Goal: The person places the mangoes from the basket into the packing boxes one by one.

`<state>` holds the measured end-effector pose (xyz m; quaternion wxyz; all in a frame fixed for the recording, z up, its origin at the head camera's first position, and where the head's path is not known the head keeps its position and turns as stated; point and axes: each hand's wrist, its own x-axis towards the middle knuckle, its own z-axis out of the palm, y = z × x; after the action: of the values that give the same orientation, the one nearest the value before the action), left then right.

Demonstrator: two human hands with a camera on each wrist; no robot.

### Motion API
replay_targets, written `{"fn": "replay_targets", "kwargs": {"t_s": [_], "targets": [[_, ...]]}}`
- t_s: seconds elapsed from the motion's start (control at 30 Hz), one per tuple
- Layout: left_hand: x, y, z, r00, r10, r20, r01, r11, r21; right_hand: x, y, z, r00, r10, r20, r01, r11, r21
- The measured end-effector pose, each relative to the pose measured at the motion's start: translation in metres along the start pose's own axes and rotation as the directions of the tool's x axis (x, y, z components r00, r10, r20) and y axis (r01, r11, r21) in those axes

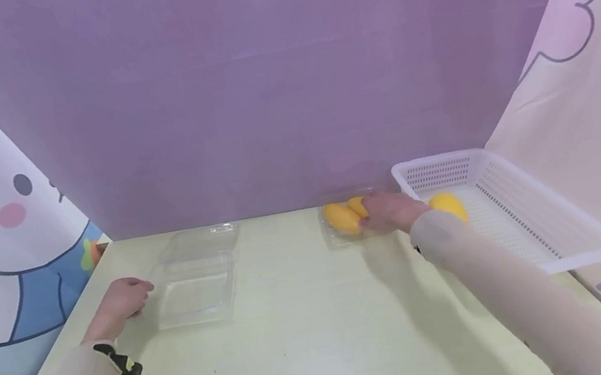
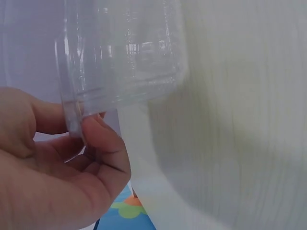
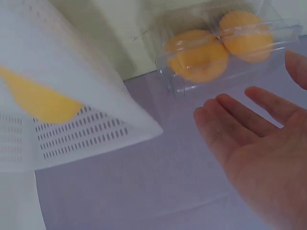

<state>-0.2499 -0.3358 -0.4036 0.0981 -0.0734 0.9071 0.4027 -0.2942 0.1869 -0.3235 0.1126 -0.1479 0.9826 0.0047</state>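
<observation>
My left hand (image 1: 123, 298) pinches the edge of an open, hinged clear plastic container (image 1: 195, 300) on the left of the table; the left wrist view shows finger and thumb at its rim (image 2: 74, 112). Toward the back right stands a second clear plastic container (image 1: 337, 239) holding two yellow mangoes (image 1: 343, 219). Over its right side reaches my right hand (image 1: 388, 210), covering part of one mango in the head view. In the right wrist view the right hand (image 3: 261, 143) has extended fingers beside that container, with nothing gripped.
A white perforated plastic basket (image 1: 554, 208) stands at the right, with another yellow mango (image 1: 448, 207) by its left wall. Behind the pale wooden table (image 1: 298, 330) rises a purple panel (image 1: 274, 88). Printed cloths hang at both sides.
</observation>
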Motion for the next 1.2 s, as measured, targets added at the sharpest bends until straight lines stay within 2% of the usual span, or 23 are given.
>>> {"fn": "replay_targets", "kwargs": {"t_s": [0.23, 0.57, 0.77, 1.0, 1.2], "targets": [[-0.001, 0.0, -0.001, 0.999, -0.013, 0.037, 0.015, 0.998, -0.067, -0.011, 0.006, -0.013, 0.999, -0.03, -0.028, 0.029, 0.999, -0.019], [-0.001, 0.004, 0.005, 0.994, -0.042, 0.096, 0.056, 0.988, -0.147, -0.026, 0.039, -0.025, 0.987, -0.015, -0.16, 0.003, 0.997, -0.075], [-0.003, 0.002, 0.005, 0.993, -0.049, 0.106, 0.064, 0.987, -0.144, -0.033, 0.068, -0.028, 0.979, -0.008, -0.203, 0.012, 1.0, 0.017], [-0.004, 0.002, 0.009, 0.995, -0.055, 0.089, 0.068, 0.986, -0.153, -0.035, 0.105, -0.028, 0.982, 0.089, -0.165, -0.062, 0.985, 0.163], [-0.005, 0.005, 0.014, 0.995, -0.067, 0.077, 0.079, 0.984, -0.158, -0.036, 0.131, -0.017, 0.984, 0.096, -0.148, -0.062, 0.973, 0.22]]}}
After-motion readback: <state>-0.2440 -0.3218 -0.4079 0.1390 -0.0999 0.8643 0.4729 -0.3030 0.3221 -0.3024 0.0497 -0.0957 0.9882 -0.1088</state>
